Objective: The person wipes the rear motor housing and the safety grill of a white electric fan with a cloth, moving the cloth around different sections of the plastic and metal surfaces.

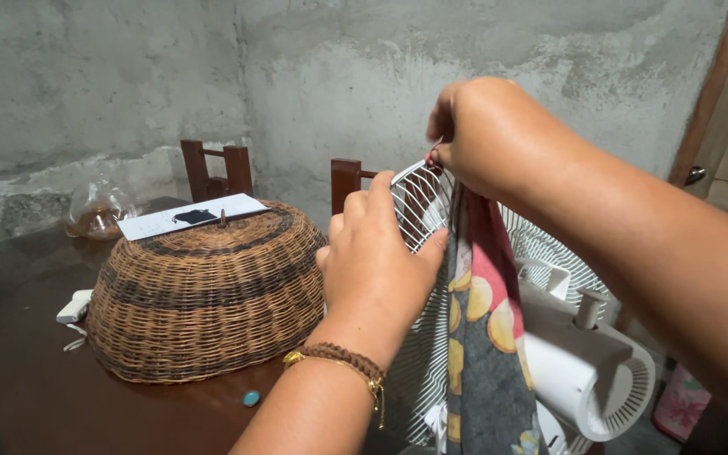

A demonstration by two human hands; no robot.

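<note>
We have our left hand closed around the rim of the white fan guard, fingers curled over the wire edge and the thumb pressed against the cloth that hangs beside it. A braided band and a thin gold chain sit on that wrist. Our right hand is higher up, its fingers pinched tight at the top of the guard, where the upper end of the cloth meets the wires; what exactly lies between the fingertips we cannot tell. The cloth drops straight down from that hand, grey with yellow fruit slices and a red patch, and it covers part of the guard.

Behind the guard sits the white fan motor housing, with a round vented back and a small knob on top. The fan stands at the near right edge of the dark wooden table.

To the left of our left hand a wide woven basket lies upside down on the table, with a sheet of paper on top of it. A small blue cap lies on the table just in front of the basket, and a white plug lies at its left side. Farther back a clear plastic bag rests near the concrete wall, and two wooden chair backs rise behind the table
</note>
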